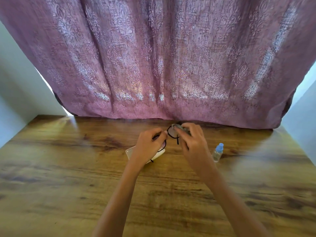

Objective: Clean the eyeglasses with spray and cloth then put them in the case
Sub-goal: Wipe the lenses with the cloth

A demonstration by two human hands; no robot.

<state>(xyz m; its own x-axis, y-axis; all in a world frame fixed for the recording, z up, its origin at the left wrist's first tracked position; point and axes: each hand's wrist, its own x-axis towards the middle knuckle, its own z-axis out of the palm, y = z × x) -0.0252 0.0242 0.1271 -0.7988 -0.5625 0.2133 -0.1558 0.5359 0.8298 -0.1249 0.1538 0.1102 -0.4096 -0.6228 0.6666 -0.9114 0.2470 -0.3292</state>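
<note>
Black-framed eyeglasses (171,134) are held up above the wooden table between both hands. My left hand (148,147) grips the left side of the frame. My right hand (193,139) pinches a small grey cloth (179,127) against the right lens. A white case (130,152) lies on the table under my left hand, mostly hidden by it. A small clear spray bottle with a blue cap (218,152) stands upright on the table just right of my right wrist.
A purple patterned curtain (157,57) hangs along the table's far edge, right behind the hands. Pale walls flank it on both sides. The wooden table (68,168) stretches wide to the left, the right and toward me.
</note>
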